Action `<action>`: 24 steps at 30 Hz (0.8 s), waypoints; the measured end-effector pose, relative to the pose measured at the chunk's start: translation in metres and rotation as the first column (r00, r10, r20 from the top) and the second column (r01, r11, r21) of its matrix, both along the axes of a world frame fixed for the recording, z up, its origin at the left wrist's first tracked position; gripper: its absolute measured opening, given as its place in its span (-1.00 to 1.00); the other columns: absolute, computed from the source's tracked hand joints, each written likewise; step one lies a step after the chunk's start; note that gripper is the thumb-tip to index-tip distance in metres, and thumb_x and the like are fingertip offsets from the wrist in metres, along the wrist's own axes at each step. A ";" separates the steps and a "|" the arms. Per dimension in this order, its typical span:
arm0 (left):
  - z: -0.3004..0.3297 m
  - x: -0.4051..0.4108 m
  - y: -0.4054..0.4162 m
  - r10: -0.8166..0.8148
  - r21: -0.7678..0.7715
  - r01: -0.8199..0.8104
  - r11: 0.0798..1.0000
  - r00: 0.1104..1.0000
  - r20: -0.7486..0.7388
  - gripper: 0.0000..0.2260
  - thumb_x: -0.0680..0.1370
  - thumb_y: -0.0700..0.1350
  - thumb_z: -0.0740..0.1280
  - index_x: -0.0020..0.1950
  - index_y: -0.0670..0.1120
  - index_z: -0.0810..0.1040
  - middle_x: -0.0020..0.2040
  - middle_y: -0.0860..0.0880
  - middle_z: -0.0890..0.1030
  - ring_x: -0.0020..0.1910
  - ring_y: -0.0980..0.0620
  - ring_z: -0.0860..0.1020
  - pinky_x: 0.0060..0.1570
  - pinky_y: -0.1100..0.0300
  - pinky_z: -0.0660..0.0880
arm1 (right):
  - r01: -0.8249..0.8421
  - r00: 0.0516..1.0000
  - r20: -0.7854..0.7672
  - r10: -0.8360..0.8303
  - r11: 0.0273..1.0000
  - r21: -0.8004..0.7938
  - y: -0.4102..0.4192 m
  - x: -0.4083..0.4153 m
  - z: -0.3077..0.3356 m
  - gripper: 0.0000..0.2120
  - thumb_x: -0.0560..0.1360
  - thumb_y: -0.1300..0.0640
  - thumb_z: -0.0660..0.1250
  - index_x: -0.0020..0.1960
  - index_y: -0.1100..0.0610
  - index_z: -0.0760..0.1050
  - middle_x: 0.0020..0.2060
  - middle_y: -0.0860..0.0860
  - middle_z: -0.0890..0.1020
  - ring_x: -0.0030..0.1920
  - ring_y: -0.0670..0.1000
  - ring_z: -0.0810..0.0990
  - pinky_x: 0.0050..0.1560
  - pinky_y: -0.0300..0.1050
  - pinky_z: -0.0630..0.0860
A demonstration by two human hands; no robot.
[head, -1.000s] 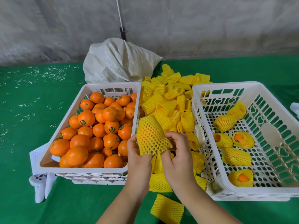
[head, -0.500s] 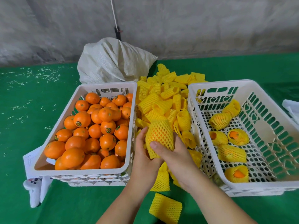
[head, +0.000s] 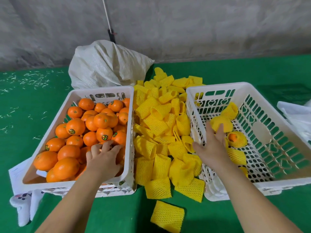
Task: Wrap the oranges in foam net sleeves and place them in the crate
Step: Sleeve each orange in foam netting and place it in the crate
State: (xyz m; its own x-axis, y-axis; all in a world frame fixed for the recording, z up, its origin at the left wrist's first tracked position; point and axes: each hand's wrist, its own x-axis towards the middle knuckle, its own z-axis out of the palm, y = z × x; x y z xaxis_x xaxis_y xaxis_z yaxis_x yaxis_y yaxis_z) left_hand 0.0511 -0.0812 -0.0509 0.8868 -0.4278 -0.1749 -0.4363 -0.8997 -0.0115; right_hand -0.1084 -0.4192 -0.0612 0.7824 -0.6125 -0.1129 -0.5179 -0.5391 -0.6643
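two hands (head: 103, 157) (head: 212, 145) – two white crates (head: 129, 132) (head: 277, 179)
left fingers curl among oranges (head: 75, 126); right fingers spread, touching an upright sleeved orange (head: 222, 123) – some five wrapped.

A rough grey concrete wall (head: 185, 27) rises behind the green cloth-covered table (head: 25, 101), whose far left corner is flecked with pale scraps.

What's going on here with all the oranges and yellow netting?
A person is packing oranges. Their right hand reaches into the right crate, at a wrapped orange lying among a few others in yellow foam net. Their left hand is in the left crate, fingers curled over a bare orange in the full heap. A pile of empty sleeves lies between the crates on the green table.
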 end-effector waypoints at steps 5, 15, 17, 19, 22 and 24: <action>0.000 -0.001 -0.008 -0.048 0.149 0.023 0.989 0.984 0.170 -0.44 0.58 0.14 0.39 0.54 0.21 0.26 0.44 0.02 0.35 0.30 -0.17 0.31 0.23 -0.08 0.30 | -0.381 0.925 -0.248 0.289 0.707 -0.596 0.018 0.008 -0.007 -0.73 0.58 -0.14 0.26 0.25 -0.13 0.52 0.65 0.10 0.01 0.58 0.18 -0.10 0.53 0.18 0.00; -0.009 0.002 -0.009 -0.102 0.074 0.090 0.993 0.979 0.174 -0.45 0.49 0.10 0.44 0.40 0.06 0.28 0.35 0.04 0.45 0.33 -0.14 0.32 0.26 -0.09 0.28 | -0.813 0.536 -0.844 -0.030 0.248 -0.526 0.032 0.034 -0.006 -0.58 0.64 -0.02 0.24 0.47 0.05 0.45 0.49 0.16 0.38 0.51 0.29 0.20 0.50 0.24 0.08; -0.009 0.003 -0.009 -0.103 0.075 0.091 0.993 0.981 0.167 -0.36 0.47 0.16 0.45 0.46 0.04 0.26 0.35 -0.01 0.43 0.33 -0.16 0.32 0.27 -0.11 0.29 | -0.822 0.527 -0.850 -0.002 0.253 -0.510 0.031 0.032 -0.006 -0.65 0.61 -0.02 0.28 0.36 0.01 0.53 0.35 0.07 0.50 0.40 0.23 0.30 0.42 0.20 0.17; -0.009 0.002 -0.006 -0.114 0.064 0.103 0.993 0.975 0.193 -0.34 0.46 0.22 0.44 0.47 0.04 0.32 0.33 -0.05 0.41 0.31 -0.18 0.33 0.24 -0.11 0.30 | -0.851 0.473 -0.880 -0.047 0.234 -0.470 0.030 0.033 -0.011 -0.66 0.57 -0.05 0.36 0.32 -0.02 0.56 0.41 0.12 0.45 0.43 0.26 0.25 0.39 0.22 0.15; -0.007 -0.001 0.000 -0.021 -0.074 0.037 0.997 0.979 0.201 -0.37 0.44 0.32 0.43 0.42 0.07 0.45 0.31 -0.07 0.42 0.26 -0.19 0.33 0.19 -0.11 0.28 | -0.871 0.389 -0.919 -0.068 0.297 -0.391 0.026 0.038 -0.024 -0.62 0.56 -0.01 0.37 0.37 0.00 0.53 0.53 0.19 0.31 0.52 0.32 0.14 0.46 0.30 0.05; -0.004 -0.004 0.006 0.084 -0.218 -0.037 0.975 0.975 0.208 -0.37 0.44 0.34 0.44 0.40 0.06 0.48 0.30 -0.08 0.44 0.25 -0.20 0.38 0.19 -0.13 0.31 | -0.817 0.456 -0.889 0.041 0.416 -0.400 0.028 0.040 -0.034 -0.72 0.57 0.08 0.27 0.27 0.01 0.56 0.39 0.08 0.46 0.46 0.26 0.27 0.49 0.29 0.07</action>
